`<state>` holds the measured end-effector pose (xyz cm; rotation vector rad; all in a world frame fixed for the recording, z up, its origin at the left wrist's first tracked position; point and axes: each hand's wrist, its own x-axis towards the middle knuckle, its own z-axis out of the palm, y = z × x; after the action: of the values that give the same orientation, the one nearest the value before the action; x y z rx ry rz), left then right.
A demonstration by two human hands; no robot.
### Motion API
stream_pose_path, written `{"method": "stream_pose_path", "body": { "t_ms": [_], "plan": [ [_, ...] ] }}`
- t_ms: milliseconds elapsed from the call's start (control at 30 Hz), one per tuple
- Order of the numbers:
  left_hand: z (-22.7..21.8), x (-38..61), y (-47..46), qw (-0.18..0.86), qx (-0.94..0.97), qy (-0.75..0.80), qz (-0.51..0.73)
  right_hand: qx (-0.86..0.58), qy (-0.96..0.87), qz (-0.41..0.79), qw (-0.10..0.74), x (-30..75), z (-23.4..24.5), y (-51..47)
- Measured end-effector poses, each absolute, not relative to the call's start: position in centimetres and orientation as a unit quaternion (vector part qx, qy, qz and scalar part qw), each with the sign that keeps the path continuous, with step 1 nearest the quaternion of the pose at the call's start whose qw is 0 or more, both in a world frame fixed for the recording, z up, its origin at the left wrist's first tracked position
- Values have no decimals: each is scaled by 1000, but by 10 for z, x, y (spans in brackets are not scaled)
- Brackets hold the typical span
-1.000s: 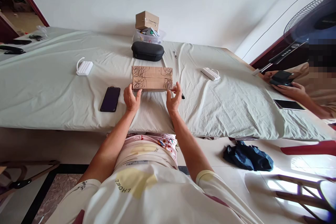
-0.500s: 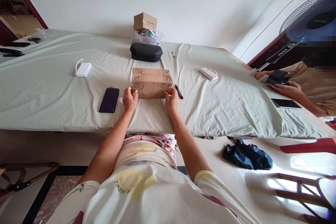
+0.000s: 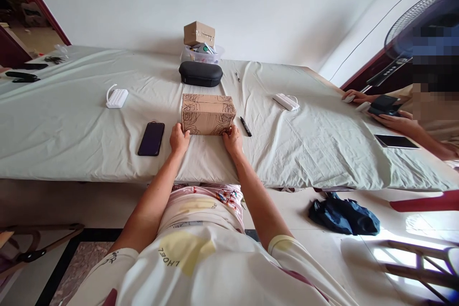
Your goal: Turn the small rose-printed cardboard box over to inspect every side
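Observation:
A brown cardboard box (image 3: pixel 209 114) with black scribbled rose-like drawings at its corners rests on the cloth-covered table in front of me. My left hand (image 3: pixel 180 138) grips its lower left corner, thumb on the front face. At the lower right corner, my right hand (image 3: pixel 233 140) holds the box the same way. Both hands' other fingers are partly hidden behind the box's sides. A black marker (image 3: pixel 245 126) lies just right of my right hand. To the left of my left hand is a dark phone (image 3: pixel 151 138), lying flat.
Behind the box sit a black case (image 3: pixel 201 74), a plastic tub (image 3: pixel 211 57) and a smaller carton (image 3: pixel 199 34) on top. White power banks (image 3: pixel 117 98) (image 3: pixel 286 101) lie on either side. At right, another person's hands (image 3: pixel 394 122) hold a dark device near a tablet (image 3: pixel 396 141).
My hands have slid slightly lower on the box's corners. The box stays nearly in place; the view has shifted slightly. The other person's far hand has moved a little.

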<state>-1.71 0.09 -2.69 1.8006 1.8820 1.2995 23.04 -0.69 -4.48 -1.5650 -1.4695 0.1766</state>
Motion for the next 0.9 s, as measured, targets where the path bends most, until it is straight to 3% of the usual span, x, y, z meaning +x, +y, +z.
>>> {"method": "stream_pose_path", "body": {
  "t_ms": [200,667,900],
  "plan": [
    [-25,-18,0,103,603,630,479,-628,-595,70,496,229,-43,-5],
    [-15,-20,-9,25,612,539,579,-523,-562,34,640,222,-17,-23],
    [-13,-18,-15,19,647,516,561,-524,-561,24,640,222,-7,-34]
  ]
}}
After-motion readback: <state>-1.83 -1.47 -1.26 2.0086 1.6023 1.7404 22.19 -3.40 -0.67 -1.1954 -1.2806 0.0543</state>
